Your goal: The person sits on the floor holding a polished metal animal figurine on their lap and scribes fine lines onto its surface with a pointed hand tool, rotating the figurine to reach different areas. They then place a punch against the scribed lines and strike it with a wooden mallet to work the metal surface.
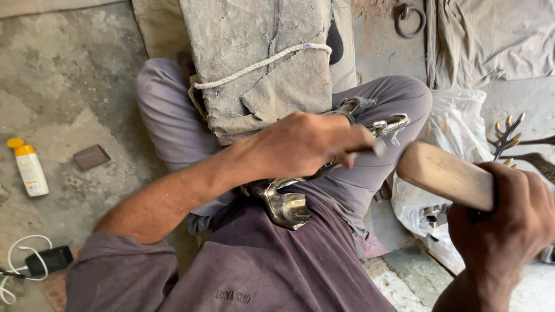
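- Nearest the lens: right hand, lower right, fingers clamped round a wooden handle; handle's long axis runs from the fist up and left, its rounded end pointing toward the left hand.
- Left hand at centre frame, fingers closed on a thin metal tool whose tip pokes out to the right.
- Shiny metal piece lies across the lap under the left hand, long axis lower left to upper right, curled ends showing beyond the knuckles, by the knee.
- Handle end sits right of the thin tool's tip, apart from it; left hand is the nearer to the metal piece.
- Rope-bound grey padded block above the lap.
- Head of the handled tool hidden behind the right fist; middle of the metal piece covered by the left hand; dark antlered object cut off at right edge.
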Available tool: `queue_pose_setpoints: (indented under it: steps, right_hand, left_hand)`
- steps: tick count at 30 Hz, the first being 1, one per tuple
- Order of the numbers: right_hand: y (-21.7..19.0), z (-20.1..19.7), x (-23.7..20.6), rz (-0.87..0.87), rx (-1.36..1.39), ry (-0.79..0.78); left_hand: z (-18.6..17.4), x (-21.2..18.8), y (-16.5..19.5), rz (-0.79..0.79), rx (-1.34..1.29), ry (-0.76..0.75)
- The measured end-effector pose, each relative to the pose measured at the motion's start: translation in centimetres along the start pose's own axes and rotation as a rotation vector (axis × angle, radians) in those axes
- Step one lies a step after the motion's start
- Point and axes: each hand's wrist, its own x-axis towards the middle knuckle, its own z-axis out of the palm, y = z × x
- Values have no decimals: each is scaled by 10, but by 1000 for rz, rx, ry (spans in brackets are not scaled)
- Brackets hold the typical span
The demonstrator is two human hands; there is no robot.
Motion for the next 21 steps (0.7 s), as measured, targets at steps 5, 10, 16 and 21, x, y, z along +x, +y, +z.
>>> queue_pose_setpoints:
  steps: [5,10,16,21]
  right_hand:
    - [-18,-23,23,116,87,-154]
    - [-34,-35,48,77,134,-271]
    - [-51,-49,76,-76,-37,-275]
    - [-58,-61,91,-148,69,-220]
  left_hand:
    - [-4,-28,11,-252,-99,508]
    - [6,-38,12,-361,-202,498]
    - [13,-42,10,-312,-47,499]
    - [14,-40,12,-268,-18,489]
